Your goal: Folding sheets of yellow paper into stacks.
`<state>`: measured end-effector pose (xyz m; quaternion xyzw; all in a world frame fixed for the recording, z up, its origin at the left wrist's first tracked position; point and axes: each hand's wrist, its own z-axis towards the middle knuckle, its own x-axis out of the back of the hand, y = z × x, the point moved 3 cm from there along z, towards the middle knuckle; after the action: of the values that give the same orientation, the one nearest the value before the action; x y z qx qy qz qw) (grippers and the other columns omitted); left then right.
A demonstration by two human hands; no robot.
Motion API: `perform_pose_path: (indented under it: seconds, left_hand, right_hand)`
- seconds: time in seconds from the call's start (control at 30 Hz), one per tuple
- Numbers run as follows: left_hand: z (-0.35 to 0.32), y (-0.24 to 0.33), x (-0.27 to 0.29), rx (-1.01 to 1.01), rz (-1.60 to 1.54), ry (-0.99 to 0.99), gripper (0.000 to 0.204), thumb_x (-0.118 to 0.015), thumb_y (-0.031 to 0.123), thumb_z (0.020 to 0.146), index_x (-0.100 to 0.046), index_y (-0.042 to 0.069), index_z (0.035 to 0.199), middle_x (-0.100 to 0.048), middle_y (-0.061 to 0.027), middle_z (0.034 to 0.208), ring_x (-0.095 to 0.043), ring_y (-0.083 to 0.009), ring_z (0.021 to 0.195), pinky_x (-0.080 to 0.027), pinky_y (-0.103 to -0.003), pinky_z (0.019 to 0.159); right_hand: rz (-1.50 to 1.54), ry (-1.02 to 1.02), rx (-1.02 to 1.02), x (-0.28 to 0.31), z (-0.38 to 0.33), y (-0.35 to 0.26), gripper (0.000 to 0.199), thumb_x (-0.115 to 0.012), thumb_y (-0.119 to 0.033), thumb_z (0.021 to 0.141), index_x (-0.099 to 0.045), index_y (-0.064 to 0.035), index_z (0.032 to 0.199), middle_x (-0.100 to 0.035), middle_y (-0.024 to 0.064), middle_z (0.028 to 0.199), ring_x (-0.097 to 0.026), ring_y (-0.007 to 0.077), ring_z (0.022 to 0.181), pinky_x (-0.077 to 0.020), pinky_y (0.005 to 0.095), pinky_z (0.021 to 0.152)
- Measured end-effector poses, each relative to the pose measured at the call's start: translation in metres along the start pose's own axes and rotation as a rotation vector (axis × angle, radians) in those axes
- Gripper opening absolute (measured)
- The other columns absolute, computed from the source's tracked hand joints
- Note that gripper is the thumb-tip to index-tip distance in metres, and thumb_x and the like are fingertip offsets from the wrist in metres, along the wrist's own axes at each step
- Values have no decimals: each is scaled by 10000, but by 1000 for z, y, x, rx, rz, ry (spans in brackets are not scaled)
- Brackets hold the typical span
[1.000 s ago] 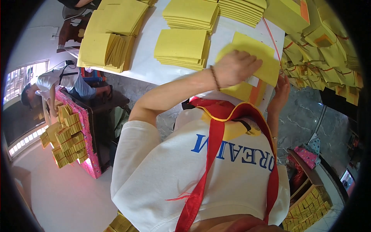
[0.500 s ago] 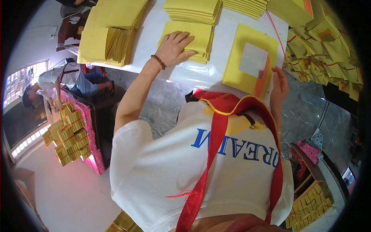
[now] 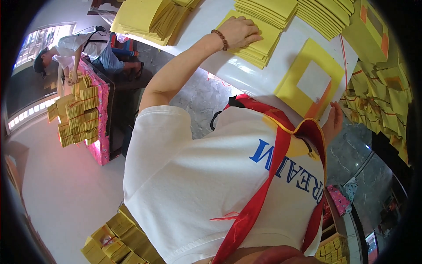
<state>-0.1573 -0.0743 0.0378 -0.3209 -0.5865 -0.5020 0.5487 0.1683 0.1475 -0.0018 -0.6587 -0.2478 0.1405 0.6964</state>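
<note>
My left hand (image 3: 239, 33) rests on top of a low stack of yellow paper envelopes (image 3: 265, 49), palm down with its fingers slightly bent. A beaded bracelet circles that wrist. To the right lies a neat yellow stack with a white panel and an orange strip (image 3: 292, 86), close to the near table edge. Beside its near right corner is my right hand (image 3: 334, 119), fingers loosely curved and apart from each other, with nothing visible in them. My shirt and red apron hide its forearm.
The white-covered table (image 3: 222, 72) bears more yellow stacks (image 3: 147, 17) at left and fanned envelopes (image 3: 325, 17) at the back. Tied bundles (image 3: 373, 103) are piled at right. At left another person (image 3: 83, 46) handles bundles on a pink-clothed table (image 3: 103, 110). More bundles (image 3: 121, 237) sit lower left.
The whole view has shifted and turned, so the table appears farther up and right. My left hand stays on the low stack, its fingers less spread. My right hand remains beside the panelled stack.
</note>
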Motion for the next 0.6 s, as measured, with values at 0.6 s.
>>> perform_pose_path:
  seconds: [0.6]
  left_hand:
    - [16,171,-47,-500,-284,54,307,-694,264,703,-614,109,956,-563,-42,894,-531,-222,833,-432,-327,694]
  right_hand:
    - [-372,-111,236,-3,-4,5,236,-636,-76,789,-615,-43,1022,-611,88,1026,-576,229,961,-447,297,814]
